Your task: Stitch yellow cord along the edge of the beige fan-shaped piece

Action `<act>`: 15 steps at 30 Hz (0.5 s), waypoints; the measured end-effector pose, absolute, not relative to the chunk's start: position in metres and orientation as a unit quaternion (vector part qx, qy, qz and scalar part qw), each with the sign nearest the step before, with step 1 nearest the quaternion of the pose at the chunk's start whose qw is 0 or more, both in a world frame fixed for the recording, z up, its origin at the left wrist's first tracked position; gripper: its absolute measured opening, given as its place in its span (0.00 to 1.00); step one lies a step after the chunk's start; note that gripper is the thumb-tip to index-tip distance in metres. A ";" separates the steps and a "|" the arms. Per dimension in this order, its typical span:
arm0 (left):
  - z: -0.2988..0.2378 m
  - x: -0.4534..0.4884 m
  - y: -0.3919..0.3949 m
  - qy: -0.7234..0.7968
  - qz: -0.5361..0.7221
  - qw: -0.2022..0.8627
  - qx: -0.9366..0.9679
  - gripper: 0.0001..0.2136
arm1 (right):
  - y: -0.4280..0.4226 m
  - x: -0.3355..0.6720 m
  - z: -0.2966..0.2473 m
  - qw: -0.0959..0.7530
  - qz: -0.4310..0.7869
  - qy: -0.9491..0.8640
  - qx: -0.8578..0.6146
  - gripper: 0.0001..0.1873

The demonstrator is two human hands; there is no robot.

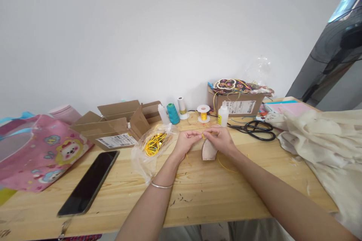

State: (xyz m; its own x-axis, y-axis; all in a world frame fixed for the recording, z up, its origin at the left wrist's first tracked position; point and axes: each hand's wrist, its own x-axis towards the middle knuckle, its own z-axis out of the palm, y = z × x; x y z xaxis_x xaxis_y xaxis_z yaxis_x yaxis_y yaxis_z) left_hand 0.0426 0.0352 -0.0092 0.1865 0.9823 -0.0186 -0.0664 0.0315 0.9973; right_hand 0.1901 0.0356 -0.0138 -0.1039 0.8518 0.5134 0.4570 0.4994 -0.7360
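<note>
Over the wooden table [198,196], my left hand [185,141] and my right hand [219,139] meet, both with fingers pinched. Between their fingertips runs a thin yellow cord [203,135], which trails down and loops on the table toward the right. My right hand also holds a small beige curved piece [208,151] that hangs below its fingers. A silver bangle [161,185] sits on my left wrist. Just left of my left hand lies a clear plastic bag [147,150] holding coiled yellow cord [154,144].
A black phone [89,182] lies at front left beside a pink cartoon bag [39,154]. Open cardboard boxes [113,126] sit behind. Thread spools [173,113], a yellow cord spool [203,114], white bottles [223,115], black scissors [256,130], a filled box [237,99], cream fabric [325,150] at right.
</note>
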 end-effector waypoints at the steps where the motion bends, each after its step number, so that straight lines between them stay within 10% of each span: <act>1: -0.010 0.043 0.035 0.444 0.458 0.565 0.524 0.10 | 0.036 0.190 -0.014 0.487 0.197 -0.716 -0.460 0.09; 15: -0.013 0.044 0.035 0.454 0.463 0.543 0.534 0.14 | 0.035 0.190 -0.011 0.495 0.243 -0.694 -0.463 0.09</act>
